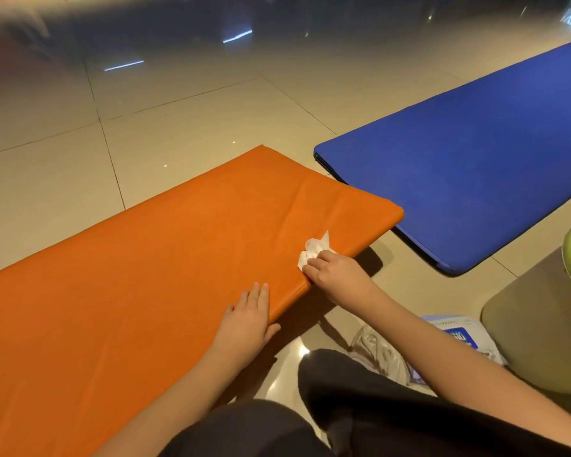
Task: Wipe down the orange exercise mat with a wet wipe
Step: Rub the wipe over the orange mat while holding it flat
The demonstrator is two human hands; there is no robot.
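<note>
Right hand (335, 275) pinches a crumpled white wet wipe (314, 250) in my curled fingers and holds it against the orange mat (145, 275), just right of frame centre, by the mat's near long edge. My left hand (248, 321) lies flat on that edge, fingers straight. The mat is a flat rectangular pad with a smooth, faintly creased cover. Its long axis runs from lower left to a short end right of centre. It rests on glossy beige floor tiles (178, 110).
</note>
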